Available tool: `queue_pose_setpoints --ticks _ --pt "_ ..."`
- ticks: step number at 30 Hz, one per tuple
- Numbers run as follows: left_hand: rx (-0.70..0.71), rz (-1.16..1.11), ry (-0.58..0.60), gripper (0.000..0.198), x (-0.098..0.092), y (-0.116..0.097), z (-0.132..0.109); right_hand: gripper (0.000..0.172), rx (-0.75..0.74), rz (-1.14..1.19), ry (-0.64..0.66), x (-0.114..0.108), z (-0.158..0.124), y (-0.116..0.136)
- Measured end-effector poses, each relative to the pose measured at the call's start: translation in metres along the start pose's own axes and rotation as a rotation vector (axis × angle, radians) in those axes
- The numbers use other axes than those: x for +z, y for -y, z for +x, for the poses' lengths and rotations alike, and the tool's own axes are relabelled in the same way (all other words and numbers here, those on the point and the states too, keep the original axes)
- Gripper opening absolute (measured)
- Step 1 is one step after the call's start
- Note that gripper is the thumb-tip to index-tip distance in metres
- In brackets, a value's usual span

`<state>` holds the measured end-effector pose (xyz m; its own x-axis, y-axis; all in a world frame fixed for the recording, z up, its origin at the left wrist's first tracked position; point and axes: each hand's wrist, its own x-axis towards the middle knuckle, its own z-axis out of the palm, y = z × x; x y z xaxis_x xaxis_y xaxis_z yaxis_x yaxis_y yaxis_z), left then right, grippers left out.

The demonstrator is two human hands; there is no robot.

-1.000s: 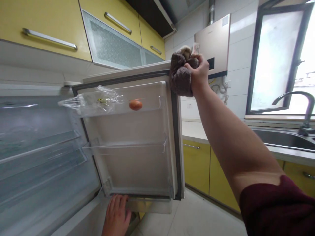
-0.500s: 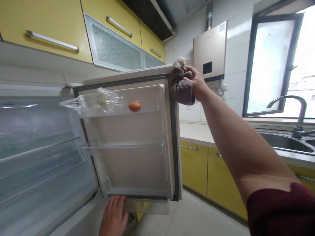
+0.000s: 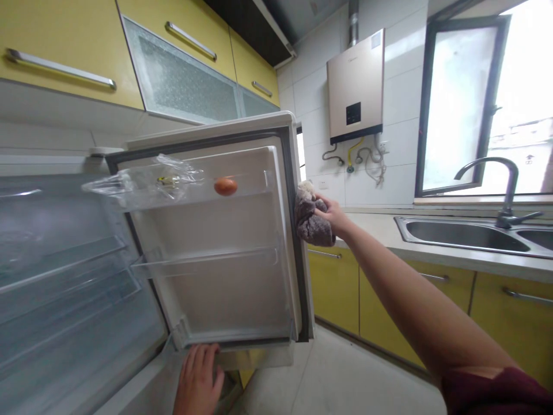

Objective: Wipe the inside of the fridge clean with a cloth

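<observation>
My right hand (image 3: 330, 212) is closed on a bunched brown cloth (image 3: 311, 216) and presses it against the outer edge of the open fridge door (image 3: 242, 288), about halfway up. My left hand (image 3: 199, 377) rests with its fingers flat on the bottom edge of that door. The top door shelf holds one brown egg (image 3: 225, 186) and a crumpled clear plastic bag (image 3: 147, 181). The lower door shelf (image 3: 207, 259) is bare.
The fridge interior (image 3: 64, 276) with glass shelves opens at the left. Yellow wall cabinets (image 3: 64, 52) hang above. A counter with a steel sink (image 3: 462, 233) and tap (image 3: 505, 190) runs along the right, under a window. A water heater (image 3: 355, 92) hangs on the tiled wall.
My right hand has slid the cloth down the door's outer edge, from the top corner to about mid-height. My left hand has stayed on the door's bottom edge.
</observation>
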<state>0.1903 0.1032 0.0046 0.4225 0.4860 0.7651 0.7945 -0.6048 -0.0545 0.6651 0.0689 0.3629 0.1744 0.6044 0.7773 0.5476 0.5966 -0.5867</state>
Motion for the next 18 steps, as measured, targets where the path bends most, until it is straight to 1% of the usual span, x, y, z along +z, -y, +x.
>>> queue_pose_setpoints --ticks 5,11,15,18 --pt "0.011 0.009 -0.005 0.031 0.002 -0.001 0.001 0.062 0.138 0.013 0.019 0.019 -0.085 -0.055" --pt "0.040 0.032 0.004 0.032 0.001 -0.001 0.001 0.063 0.352 0.037 -0.032 0.049 -0.199 -0.118" --pt "0.034 0.037 0.027 0.032 0.000 -0.002 0.001 0.061 0.477 0.067 -0.049 0.069 -0.265 -0.150" --pt "0.028 0.040 0.040 0.033 0.000 -0.002 0.001 0.062 0.551 0.080 -0.064 0.080 -0.303 -0.170"
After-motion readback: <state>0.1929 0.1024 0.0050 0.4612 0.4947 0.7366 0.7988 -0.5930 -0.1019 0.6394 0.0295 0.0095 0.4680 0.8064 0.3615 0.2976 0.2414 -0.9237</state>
